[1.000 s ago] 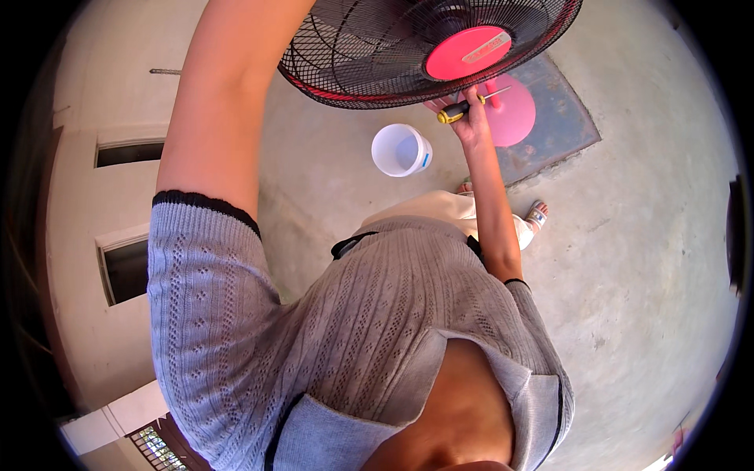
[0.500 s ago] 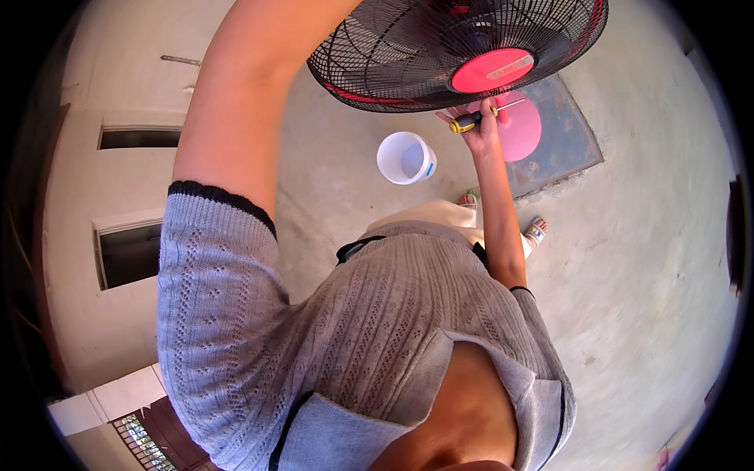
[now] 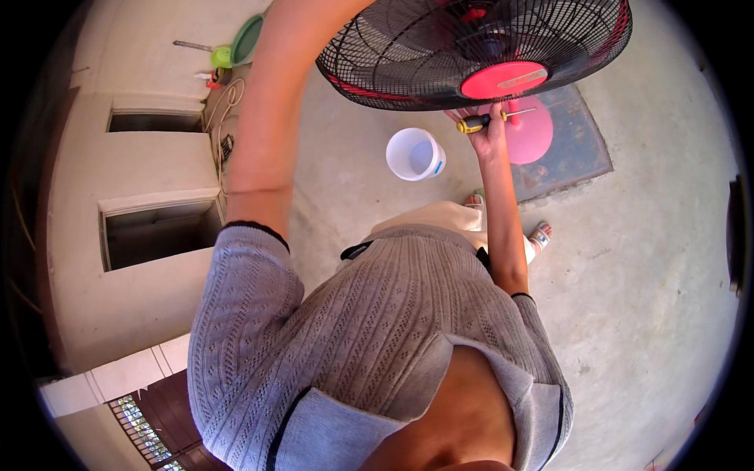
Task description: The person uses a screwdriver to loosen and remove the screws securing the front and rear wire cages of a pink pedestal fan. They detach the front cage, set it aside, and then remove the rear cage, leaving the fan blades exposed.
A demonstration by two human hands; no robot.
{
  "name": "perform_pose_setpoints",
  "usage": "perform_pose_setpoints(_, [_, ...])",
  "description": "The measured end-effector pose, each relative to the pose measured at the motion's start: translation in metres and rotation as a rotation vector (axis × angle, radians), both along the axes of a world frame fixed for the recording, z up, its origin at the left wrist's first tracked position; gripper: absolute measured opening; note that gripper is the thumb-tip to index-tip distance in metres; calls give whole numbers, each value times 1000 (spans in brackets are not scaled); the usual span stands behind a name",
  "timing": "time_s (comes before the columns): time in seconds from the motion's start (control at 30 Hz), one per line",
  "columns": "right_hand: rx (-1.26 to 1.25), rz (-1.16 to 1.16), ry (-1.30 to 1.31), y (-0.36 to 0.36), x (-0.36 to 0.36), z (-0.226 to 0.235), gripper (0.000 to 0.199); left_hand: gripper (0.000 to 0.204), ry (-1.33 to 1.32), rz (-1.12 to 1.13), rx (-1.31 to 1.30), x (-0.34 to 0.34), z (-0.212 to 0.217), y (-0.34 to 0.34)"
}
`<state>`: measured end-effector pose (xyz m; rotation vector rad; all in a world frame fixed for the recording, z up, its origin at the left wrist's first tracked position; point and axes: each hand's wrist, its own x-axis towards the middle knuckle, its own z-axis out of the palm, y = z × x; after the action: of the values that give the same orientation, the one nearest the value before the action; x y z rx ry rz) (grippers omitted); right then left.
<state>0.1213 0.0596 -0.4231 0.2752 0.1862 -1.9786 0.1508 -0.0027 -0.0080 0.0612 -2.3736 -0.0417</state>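
Note:
A standing fan with a black wire grille point(image 3: 393, 59) and a red centre disc point(image 3: 503, 80) fills the top of the view. Its round pink base point(image 3: 528, 141) rests below on a grey metal plate. Just beneath the grille's near rim is my right hand point(image 3: 488, 140), closed on a screwdriver with a yellow and black handle point(image 3: 473, 124). The metal shaft points right, across the fan's pole. Whether my fingertips touch the grille, I cannot tell. My left arm point(image 3: 271, 118) reaches up along the fan's left side; its hand lies beyond the top edge.
A white bucket point(image 3: 415, 155) stands on the concrete floor left of the fan's base. Against the left wall are a green basin point(image 3: 248, 39), a coiled hose point(image 3: 228, 102) and two dark recessed openings point(image 3: 161, 234). The metal plate point(image 3: 577, 118) has a raised-looking edge near my feet.
The fan and my left arm now appear farther right in view. The green basin and hose have come into sight. My right hand still holds the screwdriver.

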Motion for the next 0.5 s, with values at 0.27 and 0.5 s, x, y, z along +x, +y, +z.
perform_pose_setpoints(0.27, [26,18,-98,-4,1,-11,62,92,311,180,1543,197,-210,-80])
perform_pose_setpoints(0.5, [181,50,7,5,-8,17,70,85,411,23,1810,162,-258,-57])
